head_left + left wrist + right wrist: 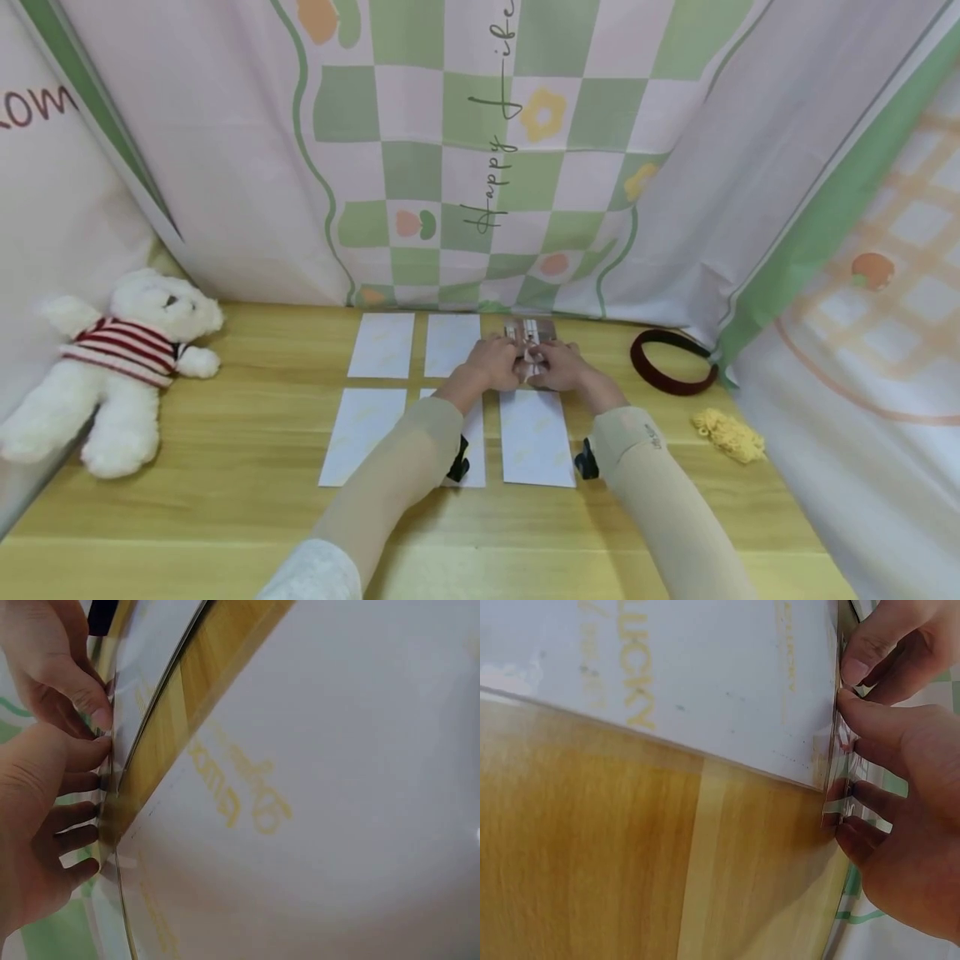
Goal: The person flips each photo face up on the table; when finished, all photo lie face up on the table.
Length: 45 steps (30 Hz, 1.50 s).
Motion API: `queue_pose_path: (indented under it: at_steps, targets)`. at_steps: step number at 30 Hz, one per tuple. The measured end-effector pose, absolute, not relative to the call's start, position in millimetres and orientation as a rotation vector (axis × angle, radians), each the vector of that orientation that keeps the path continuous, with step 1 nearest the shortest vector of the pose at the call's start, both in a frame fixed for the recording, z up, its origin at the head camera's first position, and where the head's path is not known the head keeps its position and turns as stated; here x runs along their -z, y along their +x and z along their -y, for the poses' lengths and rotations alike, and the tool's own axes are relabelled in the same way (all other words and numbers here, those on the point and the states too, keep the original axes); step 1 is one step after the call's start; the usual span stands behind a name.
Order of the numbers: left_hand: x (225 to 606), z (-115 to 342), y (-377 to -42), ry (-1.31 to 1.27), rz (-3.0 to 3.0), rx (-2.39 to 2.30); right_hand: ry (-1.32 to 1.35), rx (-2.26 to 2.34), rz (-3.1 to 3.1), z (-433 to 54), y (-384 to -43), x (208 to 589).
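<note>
Pinches the glossy picture card [534, 331] with left hand [492, 362] and right hand [562, 367], risking a bend from uneven pressure

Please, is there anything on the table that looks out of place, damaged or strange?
Nothing looks visibly spilled or damaged. Only one card, held by the left hand and right hand, stands out: it shows a brownish picture, while the five other cards show white faces.
</note>
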State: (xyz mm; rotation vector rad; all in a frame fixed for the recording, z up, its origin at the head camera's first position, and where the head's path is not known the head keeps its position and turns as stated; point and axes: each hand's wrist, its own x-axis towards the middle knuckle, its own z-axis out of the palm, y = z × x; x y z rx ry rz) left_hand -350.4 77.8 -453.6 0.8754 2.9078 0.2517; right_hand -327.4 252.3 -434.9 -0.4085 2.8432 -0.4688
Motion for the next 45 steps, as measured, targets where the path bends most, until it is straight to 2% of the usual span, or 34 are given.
queue_pose_path:
  at_steps: [9,16,20,27,32,45]
  targets:
    - [452,-75,-350,0.853,-2.882,-0.298,-0.393,0.467,-2.848,-248,-327,433]
    - [446,-69,-352,0.909,-2.813,-0.623,-0.408,0.452,-2.891,-251,-327,433]
    - [436,-53,-355,0.850,-2.781,-0.687,-0.379,0.503,-2.933,-249,-329,434]
    - [431,-12,-366,0.687,-2.838,-0.521,-0.347,0.871,-2.960,-225,-337,433]
    - [425,13,-373,0.631,-2.876,-0.410,-0.253,1.181,-2.758,-204,-336,431]
    - [421,45,-373,0.455,-2.725,-0.269,-0.237,1.065,-2.722,-161,-337,428]
